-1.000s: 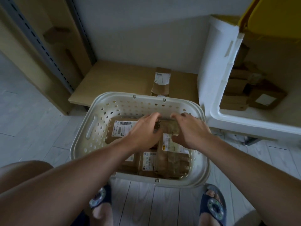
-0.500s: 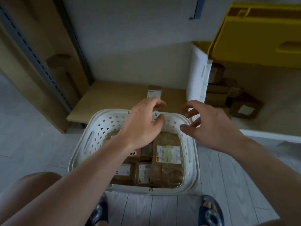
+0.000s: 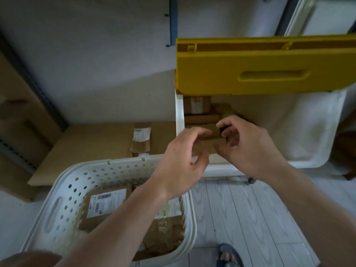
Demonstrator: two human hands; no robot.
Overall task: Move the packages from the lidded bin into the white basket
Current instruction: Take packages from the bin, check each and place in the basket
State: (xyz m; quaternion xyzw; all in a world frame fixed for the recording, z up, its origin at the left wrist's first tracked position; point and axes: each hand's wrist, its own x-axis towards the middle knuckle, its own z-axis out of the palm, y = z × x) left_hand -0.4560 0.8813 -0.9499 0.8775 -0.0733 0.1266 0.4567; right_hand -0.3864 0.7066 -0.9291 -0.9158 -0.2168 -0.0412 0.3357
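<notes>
Both hands are reaching over the front-left corner of the lidded bin, its yellow lid standing raised behind.

Left hand: fingers curled, thumb low, closing on the near-left end of a brown package. Right hand: fingers hooked, tips at the package's right end. Whether either grip is fully clamped — cannot tell; fingers are at the cardboard, contact looks partial.

Key relation: the package is lying directly between the two hands, long axis running left to right across the view, one hand at each end. It is sitting on top of the stack at the bin's left wall. Neither hand is clearly nearer; both are at it. The white basket is lying down and to the left of the grip, just beside the bin's corner, so the carry would likely be going toward the left-hand side.

Counts:
- Packages in the bin: at least four showing, stacked; more may be hidden behind the hands.
- Packages in the basket: at least three showing, including a labelled box; forearm is covering part.
- One separate box standing on the flat cardboard behind the basket, in neither container.
- One basket, one bin.

Judgement: task is partway through; a lift is about to start.
</notes>
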